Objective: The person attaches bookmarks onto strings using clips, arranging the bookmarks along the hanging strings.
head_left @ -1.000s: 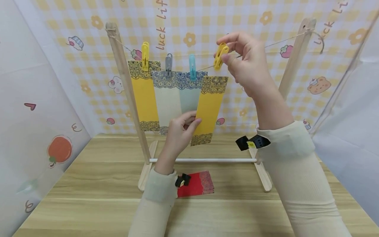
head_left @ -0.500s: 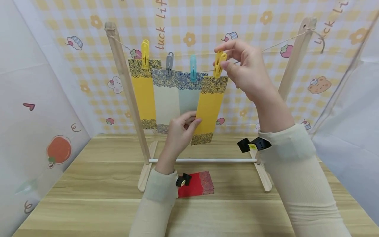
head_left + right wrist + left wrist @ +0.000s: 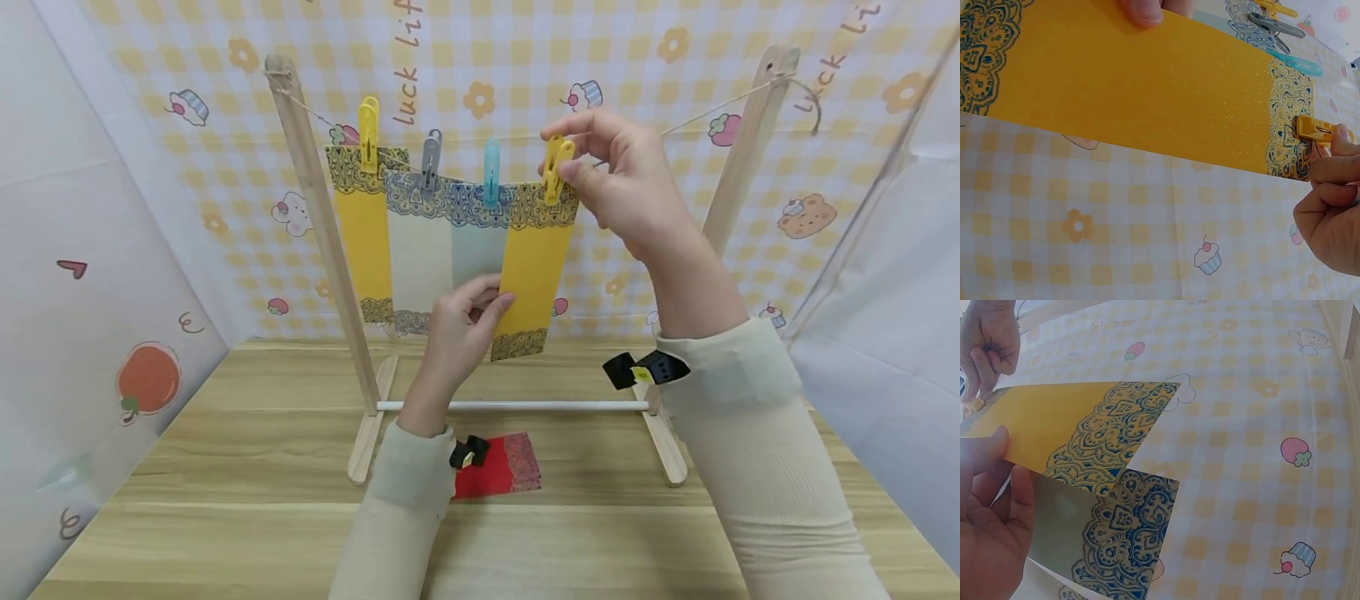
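Observation:
My left hand [image 3: 467,329] pinches the left edge of a yellow card [image 3: 534,275] with a dark lace pattern at both ends. At the card's top edge, my right hand [image 3: 626,179] pinches a yellow clothespin [image 3: 557,171], whose tips overlap the patterned band. In the right wrist view that clothespin [image 3: 1315,129] sits over the card's end, with thumb and fingers on its handles. To the left hang a pale blue card [image 3: 477,250] under a light blue clothespin [image 3: 491,173], a cream card [image 3: 420,258] under a grey clothespin [image 3: 431,164], and another yellow card [image 3: 363,250] under a yellow clothespin [image 3: 368,137].
A string [image 3: 720,107] runs between two wooden posts [image 3: 318,225], which a white rod [image 3: 547,406] joins low down. On the wooden table [image 3: 225,467] lies a red card [image 3: 491,471], partly hidden by the left wrist. A checked cloth [image 3: 480,50] forms the backdrop.
My right hand has moved down, bringing the yellow clothespin onto the card's top edge. The held yellow card has risen slightly and shifted a little right at its lower end.

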Demonstrator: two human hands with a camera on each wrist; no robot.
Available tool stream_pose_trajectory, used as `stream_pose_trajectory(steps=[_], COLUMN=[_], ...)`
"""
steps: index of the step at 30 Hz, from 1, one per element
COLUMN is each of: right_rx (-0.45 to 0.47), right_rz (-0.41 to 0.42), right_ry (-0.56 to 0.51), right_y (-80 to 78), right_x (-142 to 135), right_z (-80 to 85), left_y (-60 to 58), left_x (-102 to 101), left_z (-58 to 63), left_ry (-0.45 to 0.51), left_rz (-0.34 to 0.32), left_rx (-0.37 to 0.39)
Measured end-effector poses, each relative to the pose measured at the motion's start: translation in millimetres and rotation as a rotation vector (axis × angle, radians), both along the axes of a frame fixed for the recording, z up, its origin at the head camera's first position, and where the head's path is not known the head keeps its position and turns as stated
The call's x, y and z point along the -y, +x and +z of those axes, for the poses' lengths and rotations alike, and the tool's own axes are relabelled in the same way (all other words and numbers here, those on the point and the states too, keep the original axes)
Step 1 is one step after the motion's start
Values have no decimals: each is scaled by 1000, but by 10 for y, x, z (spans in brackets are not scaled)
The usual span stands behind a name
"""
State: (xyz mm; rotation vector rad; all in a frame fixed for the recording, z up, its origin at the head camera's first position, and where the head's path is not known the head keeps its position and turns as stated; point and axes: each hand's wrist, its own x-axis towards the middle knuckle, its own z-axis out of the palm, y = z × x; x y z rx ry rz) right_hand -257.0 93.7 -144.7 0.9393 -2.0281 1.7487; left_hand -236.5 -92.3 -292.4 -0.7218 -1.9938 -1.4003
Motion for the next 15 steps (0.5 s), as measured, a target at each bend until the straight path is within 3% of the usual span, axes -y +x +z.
stream_pose_trajectory(steps=[15], right_rx=[39], right_rz=[6], right_ry=[84], right_y=[63], right_x=[-53], right_z=[-44], left_y=[14], left_x=[-23], left_z=[-37], left_ry=[18], left_rz=[-49], left_rx=[35])
